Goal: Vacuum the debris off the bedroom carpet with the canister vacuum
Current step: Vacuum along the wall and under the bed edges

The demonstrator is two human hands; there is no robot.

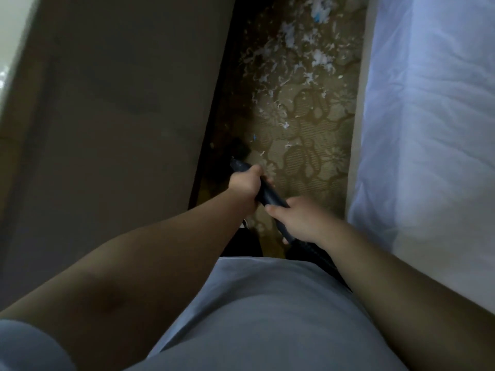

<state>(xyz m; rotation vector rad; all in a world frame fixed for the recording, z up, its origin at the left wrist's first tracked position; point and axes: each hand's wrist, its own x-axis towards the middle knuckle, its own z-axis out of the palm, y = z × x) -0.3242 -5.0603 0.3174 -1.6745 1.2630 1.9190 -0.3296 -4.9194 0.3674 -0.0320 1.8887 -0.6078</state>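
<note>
Carpet (pixel 316 162): debris (pixel 289 49) ahead, wand (pixel 269 195) in L grip (pixel 245 186) + R grip (pixel 297 220)

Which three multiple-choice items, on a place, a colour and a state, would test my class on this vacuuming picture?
1. Where does most of the white shredded debris lie on the tan flower-patterned carpet?
A. At the strip's far end, away from the person.
B. Beside the person's feet.
C. On the bed.

2. What colour is the rumpled bed sheet?
A. Red.
B. White.
C. Green.

3. How is the dark plastic vacuum wand held?
A. Lying loose on the carpet.
B. Propped against the bed.
C. Gripped by both hands.

Answers:
1 A, the scraps are thickest far up the carpet.
2 B, the sheet shows pale white.
3 C, the left hand and right hand both wrap it.
</note>
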